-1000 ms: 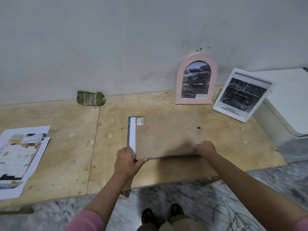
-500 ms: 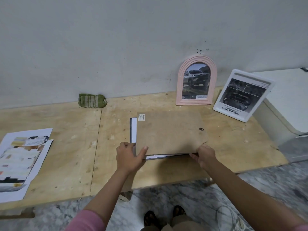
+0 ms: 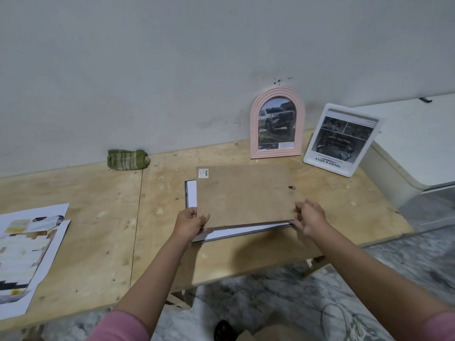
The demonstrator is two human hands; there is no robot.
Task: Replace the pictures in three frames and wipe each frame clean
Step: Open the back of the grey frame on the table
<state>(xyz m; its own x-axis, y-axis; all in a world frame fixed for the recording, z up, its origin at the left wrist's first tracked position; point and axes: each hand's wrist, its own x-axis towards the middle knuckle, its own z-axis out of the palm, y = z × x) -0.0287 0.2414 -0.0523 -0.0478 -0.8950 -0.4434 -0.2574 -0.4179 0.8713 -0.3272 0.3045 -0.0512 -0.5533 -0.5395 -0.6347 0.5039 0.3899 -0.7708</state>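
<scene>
A dark frame lies face down in the middle of the plywood table, with white paper showing along its left and near sides. Above it a brown backing board is tilted up at its near edge. My left hand grips the board's near left corner and my right hand grips its near right corner. A pink arched frame with a car picture leans on the wall. A white frame with a dark picture leans to its right. A green cloth lies by the wall.
Loose printed pictures lie at the table's left end, overhanging the near edge. A white cabinet stands right of the table. Marble floor shows below the near edge, with my feet there.
The backing board's near edge has lifted off the frame and shifted away, baring a white strip along the frame's near side. Both hands stayed at the board's near corners.
</scene>
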